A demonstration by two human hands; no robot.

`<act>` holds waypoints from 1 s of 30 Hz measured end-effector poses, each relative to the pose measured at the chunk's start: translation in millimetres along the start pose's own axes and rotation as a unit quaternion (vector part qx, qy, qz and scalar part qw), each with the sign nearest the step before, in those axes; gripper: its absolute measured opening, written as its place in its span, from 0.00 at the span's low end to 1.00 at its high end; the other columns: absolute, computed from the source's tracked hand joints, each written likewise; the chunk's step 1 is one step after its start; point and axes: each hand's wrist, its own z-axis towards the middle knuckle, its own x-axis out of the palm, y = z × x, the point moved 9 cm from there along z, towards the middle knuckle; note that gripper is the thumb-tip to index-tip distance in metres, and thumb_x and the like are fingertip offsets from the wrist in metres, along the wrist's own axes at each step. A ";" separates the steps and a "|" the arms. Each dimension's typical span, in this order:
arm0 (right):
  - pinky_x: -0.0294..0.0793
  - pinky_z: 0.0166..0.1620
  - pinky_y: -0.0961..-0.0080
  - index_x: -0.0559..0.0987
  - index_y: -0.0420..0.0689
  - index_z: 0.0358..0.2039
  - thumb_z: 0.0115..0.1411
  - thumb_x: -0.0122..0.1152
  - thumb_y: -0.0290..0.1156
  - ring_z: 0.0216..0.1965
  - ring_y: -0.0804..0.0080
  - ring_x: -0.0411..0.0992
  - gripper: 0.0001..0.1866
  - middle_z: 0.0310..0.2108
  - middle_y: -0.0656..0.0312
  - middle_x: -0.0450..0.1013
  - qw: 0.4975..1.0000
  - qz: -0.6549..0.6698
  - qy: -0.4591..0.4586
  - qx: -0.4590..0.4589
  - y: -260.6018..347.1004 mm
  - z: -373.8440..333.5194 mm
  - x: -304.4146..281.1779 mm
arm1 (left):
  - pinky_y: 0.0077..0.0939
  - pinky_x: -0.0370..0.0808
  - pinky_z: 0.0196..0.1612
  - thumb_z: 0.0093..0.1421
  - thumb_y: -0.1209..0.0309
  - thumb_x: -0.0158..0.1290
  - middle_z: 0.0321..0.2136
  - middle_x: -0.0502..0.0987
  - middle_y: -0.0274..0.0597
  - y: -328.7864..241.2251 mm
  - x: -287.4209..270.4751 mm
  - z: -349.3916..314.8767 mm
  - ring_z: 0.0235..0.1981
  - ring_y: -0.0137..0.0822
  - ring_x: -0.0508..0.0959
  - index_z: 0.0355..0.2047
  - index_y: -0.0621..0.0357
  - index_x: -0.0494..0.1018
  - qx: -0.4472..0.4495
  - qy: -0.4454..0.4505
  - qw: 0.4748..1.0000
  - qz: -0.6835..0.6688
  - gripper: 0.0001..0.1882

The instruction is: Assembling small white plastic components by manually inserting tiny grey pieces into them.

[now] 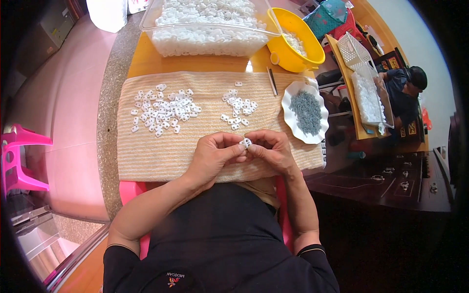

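Over the near part of the cloth point(156, 158), one small white piece point(246, 143), held up and pinched from both sides. Left hand point(215, 155) closed to a narrow pinch, thumb and forefinger on the piece; right hand point(271, 150) pinching from the other side, thumb pressed in, almost no gap. Cannot tell whether anything sits inside: too small, too covered. And here, the danger: so little to hold; from a lopsided press of the thumbs, quite possibly a twist, a squirt, a drop onto the weave or clean off the edge. Just ahead, a small heap point(239, 105) of like pieces; from a low sweep of the knuckles, a possible scatter. Off to the left, a bigger heap point(168, 110), loosely spread; from careless reaching, a chance of the two mixing, with only a strip of fabric between. Over to the right, a wavy dish point(304, 139) loaded with grey bits point(306, 112); from a bumped rim, a likely spill, and fiddly picking-up afterwards! Close by, two thin sticks point(272, 82), easily rolled by a stray wrist. Farther out, a clear tub point(210, 28) and, just beside, a yellow basin point(288, 62), probably safe from any tug on the cloth.
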 end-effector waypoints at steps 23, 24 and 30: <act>0.79 0.34 0.79 0.76 0.32 0.44 0.58 0.61 0.21 0.30 0.73 0.77 0.13 0.34 0.55 0.77 1.000 0.007 -0.005 -0.013 -7.6 0.4 -3.8 | 0.22 0.81 0.39 0.58 0.76 0.56 0.34 0.79 0.43 -1.5 5.8 -2.7 0.32 0.31 0.80 0.38 0.65 0.74 -0.034 0.012 0.997 -0.065 0.08; 0.79 0.34 0.79 0.76 0.32 0.44 0.58 0.60 0.21 0.30 0.72 0.77 0.13 0.34 0.55 0.77 1.000 0.016 -0.001 -0.015 -7.4 0.3 -3.6 | 0.22 0.81 0.39 0.58 0.76 0.56 0.34 0.79 0.43 -1.4 5.4 -2.5 0.32 0.31 0.80 0.38 0.65 0.74 -0.033 0.012 0.997 -0.064 0.08; 0.75 0.35 0.81 0.77 0.33 0.41 0.56 0.62 0.22 0.30 0.78 0.74 0.12 0.32 0.59 0.77 0.999 0.044 -0.019 -0.002 -3.7 -2.0 -0.7 | 0.21 0.82 0.38 0.59 0.77 0.55 0.33 0.79 0.43 5.0 5.6 -1.3 0.33 0.32 0.81 0.38 0.64 0.73 -0.047 0.028 0.994 -0.097 0.07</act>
